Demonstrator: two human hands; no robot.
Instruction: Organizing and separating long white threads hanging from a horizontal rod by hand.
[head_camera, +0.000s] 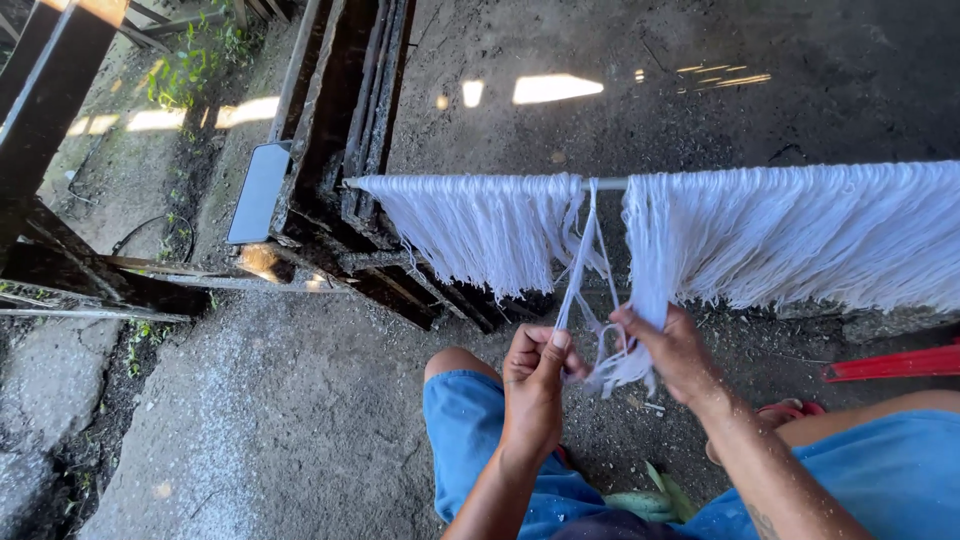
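Note:
White noodle-like strands (480, 225) hang in a thick curtain from a thin horizontal rod (608, 184). A second mass of the white strands (800, 235) hangs on the right. In the gap between them a few thin strands (583, 265) run down from the rod to my hands. My left hand (533, 385) pinches those thin strands between thumb and fingers. My right hand (672, 350) grips a small bunch of strands (630, 365) pulled off the right mass.
A dark wooden frame (350, 130) stands at the rod's left end, with a flat grey phone-like slab (258, 192) on it. My knees in blue shorts (465, 420) sit below. A red object (890, 365) lies at right on the concrete floor (300, 420).

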